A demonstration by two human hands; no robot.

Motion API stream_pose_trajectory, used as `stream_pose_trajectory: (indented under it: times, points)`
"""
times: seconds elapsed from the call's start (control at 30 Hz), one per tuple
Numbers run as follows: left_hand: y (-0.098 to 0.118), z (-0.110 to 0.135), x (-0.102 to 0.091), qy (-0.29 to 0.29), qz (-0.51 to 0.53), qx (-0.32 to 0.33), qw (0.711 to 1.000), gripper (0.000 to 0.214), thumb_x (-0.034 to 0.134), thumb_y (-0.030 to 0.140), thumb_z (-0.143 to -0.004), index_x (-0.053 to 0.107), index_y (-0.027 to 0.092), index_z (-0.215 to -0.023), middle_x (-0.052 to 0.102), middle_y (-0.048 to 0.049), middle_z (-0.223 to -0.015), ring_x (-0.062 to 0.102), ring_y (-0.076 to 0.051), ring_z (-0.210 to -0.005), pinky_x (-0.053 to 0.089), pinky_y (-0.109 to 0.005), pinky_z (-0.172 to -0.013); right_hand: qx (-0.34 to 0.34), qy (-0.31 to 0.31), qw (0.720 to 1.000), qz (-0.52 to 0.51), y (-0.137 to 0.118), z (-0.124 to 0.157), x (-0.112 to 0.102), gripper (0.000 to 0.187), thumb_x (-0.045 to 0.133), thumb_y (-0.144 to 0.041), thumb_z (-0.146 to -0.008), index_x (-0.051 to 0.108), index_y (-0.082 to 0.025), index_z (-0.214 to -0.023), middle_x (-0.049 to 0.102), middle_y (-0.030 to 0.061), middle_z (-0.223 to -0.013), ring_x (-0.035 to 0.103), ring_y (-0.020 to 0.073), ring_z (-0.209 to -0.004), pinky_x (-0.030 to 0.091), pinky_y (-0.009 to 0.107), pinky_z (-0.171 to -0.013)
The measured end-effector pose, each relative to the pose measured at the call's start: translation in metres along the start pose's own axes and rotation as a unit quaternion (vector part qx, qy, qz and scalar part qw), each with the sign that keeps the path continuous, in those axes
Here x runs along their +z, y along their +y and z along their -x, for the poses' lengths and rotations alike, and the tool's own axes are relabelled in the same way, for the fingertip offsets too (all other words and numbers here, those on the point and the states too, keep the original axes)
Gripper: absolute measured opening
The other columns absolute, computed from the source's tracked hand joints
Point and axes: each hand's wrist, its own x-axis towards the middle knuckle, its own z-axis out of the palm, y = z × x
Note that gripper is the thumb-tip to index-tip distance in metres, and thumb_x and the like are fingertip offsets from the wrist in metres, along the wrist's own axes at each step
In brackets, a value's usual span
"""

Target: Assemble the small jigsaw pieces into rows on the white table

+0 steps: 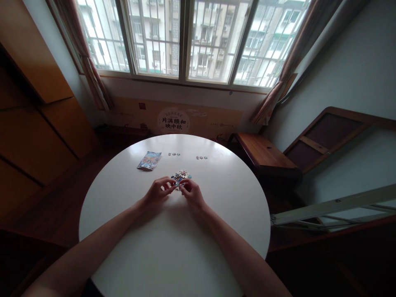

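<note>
A small heap of jigsaw pieces lies near the middle of a round white table. My left hand and my right hand meet just in front of the heap, fingertips pinched together on puzzle pieces held between them. Which hand holds which piece is too small to tell. Two short rows of joined pieces, one and another, lie farther back on the table.
A printed puzzle packet lies at the table's back left. Beyond it are a barred window, curtains and a wall banner. A wooden bench stands at the right, wooden cabinets at the left, and a ladder rail at the right.
</note>
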Motion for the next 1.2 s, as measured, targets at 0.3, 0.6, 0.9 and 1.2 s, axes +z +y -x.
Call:
stream_pose_trajectory:
  times: [0.3,0.6,0.9,1.2]
  points:
    - [0.005,0.000,0.000,-0.006,0.000,-0.008,1.000,0.017,0.060,0.027,-0.081,0.066,0.015,-0.092,0.063,-0.0037,-0.083,0.060,-0.008,-0.058,0.044,-0.014,-0.046,-0.001,0.012,1.000,0.016,0.007,-0.001,0.001,0.019,0.059,-0.034,-0.078,0.060,-0.016,-0.083,0.050,-0.0034,-0.055,0.045,0.0098,-0.049,0.035,0.021,-0.047]
    - [0.001,-0.001,0.002,0.000,-0.005,-0.002,1.000,0.020,0.060,0.028,-0.080,0.066,0.015,-0.094,0.064,-0.0039,-0.082,0.059,-0.008,-0.057,0.045,-0.016,-0.048,-0.015,0.023,0.999,0.030,0.005,0.000,0.000,0.017,0.059,-0.032,-0.078,0.062,-0.015,-0.080,0.048,-0.0038,-0.055,0.041,0.0090,-0.049,0.032,0.021,-0.047]
    - [-0.007,0.000,0.003,0.025,-0.025,-0.019,0.999,0.019,0.060,0.032,-0.080,0.066,0.016,-0.090,0.065,-0.0036,-0.084,0.058,-0.008,-0.056,0.047,-0.018,-0.051,-0.007,0.031,0.999,0.043,0.002,0.000,0.000,0.018,0.061,-0.033,-0.076,0.061,-0.015,-0.075,0.048,-0.0036,-0.054,0.040,0.0091,-0.048,0.032,0.021,-0.047]
    - [-0.005,-0.001,0.001,0.021,-0.038,-0.009,0.999,0.017,0.058,0.031,-0.082,0.066,0.016,-0.082,0.064,-0.0024,-0.077,0.057,-0.008,-0.055,0.045,-0.018,-0.052,-0.009,0.032,0.997,0.075,0.000,0.001,-0.001,0.018,0.060,-0.033,-0.076,0.060,-0.015,-0.072,0.049,-0.0027,-0.054,0.040,0.0092,-0.049,0.032,0.021,-0.048]
